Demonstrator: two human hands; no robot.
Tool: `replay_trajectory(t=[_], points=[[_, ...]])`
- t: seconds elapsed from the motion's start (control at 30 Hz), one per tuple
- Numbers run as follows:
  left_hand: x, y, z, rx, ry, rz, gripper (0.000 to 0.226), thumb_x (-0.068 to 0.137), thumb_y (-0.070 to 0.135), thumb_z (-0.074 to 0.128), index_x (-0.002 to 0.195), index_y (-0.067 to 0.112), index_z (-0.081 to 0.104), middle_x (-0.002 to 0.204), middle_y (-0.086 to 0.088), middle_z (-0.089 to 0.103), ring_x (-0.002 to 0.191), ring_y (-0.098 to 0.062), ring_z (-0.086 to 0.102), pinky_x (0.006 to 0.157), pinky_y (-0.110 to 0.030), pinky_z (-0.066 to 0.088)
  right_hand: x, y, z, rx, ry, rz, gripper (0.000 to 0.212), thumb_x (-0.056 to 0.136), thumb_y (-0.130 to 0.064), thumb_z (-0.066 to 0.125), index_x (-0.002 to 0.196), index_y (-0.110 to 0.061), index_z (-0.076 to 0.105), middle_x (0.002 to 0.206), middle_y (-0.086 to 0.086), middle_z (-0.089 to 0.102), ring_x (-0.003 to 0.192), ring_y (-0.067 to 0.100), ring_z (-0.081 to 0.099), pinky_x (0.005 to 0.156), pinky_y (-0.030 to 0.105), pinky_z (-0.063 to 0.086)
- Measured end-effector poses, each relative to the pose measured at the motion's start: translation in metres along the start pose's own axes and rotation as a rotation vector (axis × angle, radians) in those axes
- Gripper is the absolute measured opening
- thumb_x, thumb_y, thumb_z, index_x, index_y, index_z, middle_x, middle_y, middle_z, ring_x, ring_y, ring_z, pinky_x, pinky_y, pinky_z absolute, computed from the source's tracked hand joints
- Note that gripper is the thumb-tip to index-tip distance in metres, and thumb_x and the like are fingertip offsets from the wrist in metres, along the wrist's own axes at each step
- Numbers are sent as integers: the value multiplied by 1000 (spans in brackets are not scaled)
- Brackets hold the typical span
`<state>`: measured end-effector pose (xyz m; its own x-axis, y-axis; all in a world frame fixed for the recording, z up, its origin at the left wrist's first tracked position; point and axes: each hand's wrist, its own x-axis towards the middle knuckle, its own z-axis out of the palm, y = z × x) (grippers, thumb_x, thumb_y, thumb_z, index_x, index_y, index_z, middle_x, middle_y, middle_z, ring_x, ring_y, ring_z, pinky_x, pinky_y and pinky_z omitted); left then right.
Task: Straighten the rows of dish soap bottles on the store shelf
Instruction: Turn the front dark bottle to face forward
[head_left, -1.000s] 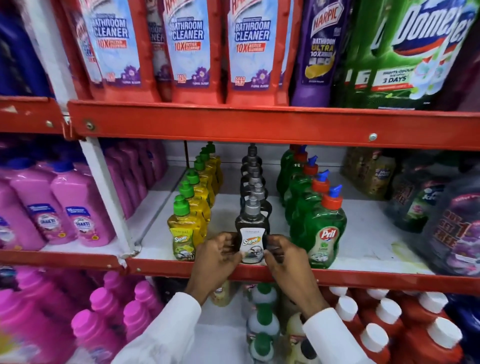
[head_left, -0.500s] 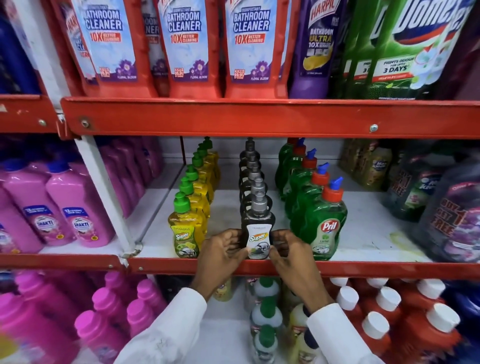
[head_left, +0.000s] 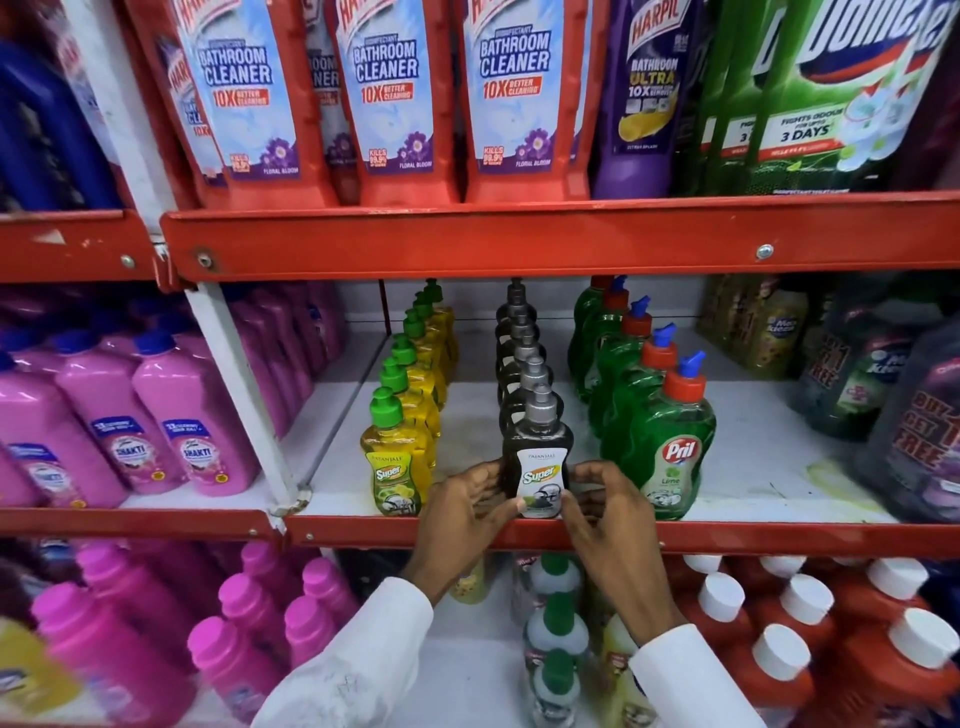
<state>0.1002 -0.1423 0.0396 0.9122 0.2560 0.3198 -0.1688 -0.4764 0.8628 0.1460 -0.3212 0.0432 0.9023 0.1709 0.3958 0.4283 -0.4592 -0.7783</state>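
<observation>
Three rows of dish soap bottles run front to back on the white middle shelf (head_left: 769, 467). The yellow row with green caps (head_left: 397, 452) is at the left, the dark row with grey caps (head_left: 524, 364) in the middle, the green Pril row with orange caps (head_left: 670, 441) at the right. The front dark bottle (head_left: 539, 457) stands upright at the shelf's front lip. My left hand (head_left: 462, 514) presses its left side and my right hand (head_left: 608, 514) its right side, fingertips on the white label.
Pink bottles (head_left: 156, 431) fill the bay to the left, past a white upright post (head_left: 244, 395). Dark refill pouches (head_left: 893, 415) crowd the right end of the shelf. Red bathroom cleaner bottles (head_left: 395, 98) stand on the shelf above; red bottles with white caps (head_left: 805, 623) sit below.
Both hands stayed on the front dark bottle, which now stands squarely in line with its row. The camera moved slightly closer.
</observation>
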Motion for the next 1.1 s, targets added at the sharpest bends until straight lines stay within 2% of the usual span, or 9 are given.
replay_trajectory(t=[0.07,0.17,0.23,0.33,0.5,0.63,0.77,0.93,1.1], points=[[-13,1,-7,-34,55,16,51,83,17,79,131,19,62,127,8,70,111,0,67,98,-28,56,-9,-4,1,28,116,-35,17,89,-19,70,100,-21,57,99,-1,65,89,10,63,83,29,57],[-39,4,-30,-63,342,156,23,85,14,71,104,27,76,104,10,80,98,-8,74,90,-28,58,-26,-18,8,65,233,-119,18,86,-7,70,88,-18,56,87,-1,60,85,2,57,76,10,44],[-48,2,-51,-69,552,230,16,83,15,65,87,26,76,87,4,79,87,-17,75,84,-36,59,-33,-32,21,89,198,-172,19,84,-2,72,86,-17,59,87,-3,62,85,1,58,75,5,40],[-42,-14,-83,-127,683,178,17,79,20,63,93,26,71,90,-6,76,82,-24,74,80,-47,61,-33,-49,51,136,44,-203,18,85,-9,73,99,-18,66,97,-5,69,88,-1,64,79,7,46],[-26,-41,-112,27,354,2,59,72,40,71,128,23,59,125,0,69,103,-10,71,90,-36,60,-10,-64,87,30,-218,-180,38,89,-24,70,126,-21,61,118,-5,72,102,9,70,93,25,54],[-17,-47,-120,140,164,-4,52,72,39,76,121,23,65,112,7,75,97,2,71,91,-34,59,4,-63,100,-21,-304,-177,33,88,-25,69,121,-23,68,112,-9,77,99,1,72,92,32,58],[-14,-54,-125,93,116,0,51,73,33,81,120,21,66,109,7,77,93,-2,73,89,-39,61,7,-63,106,62,-306,-103,28,86,-18,75,114,-17,73,102,-7,80,91,1,74,90,32,60],[-13,-61,-128,45,108,-5,58,68,46,78,121,25,65,111,8,77,96,-5,74,90,-42,61,6,-63,109,117,-299,-41,28,86,-16,76,113,-16,73,102,-4,80,93,6,75,92,35,60],[-15,-64,-126,33,124,1,51,75,24,83,122,21,65,112,6,76,96,-2,73,91,-39,61,5,-63,110,159,-322,-33,28,86,-16,76,114,-15,73,103,-4,80,95,6,75,92,34,60]])
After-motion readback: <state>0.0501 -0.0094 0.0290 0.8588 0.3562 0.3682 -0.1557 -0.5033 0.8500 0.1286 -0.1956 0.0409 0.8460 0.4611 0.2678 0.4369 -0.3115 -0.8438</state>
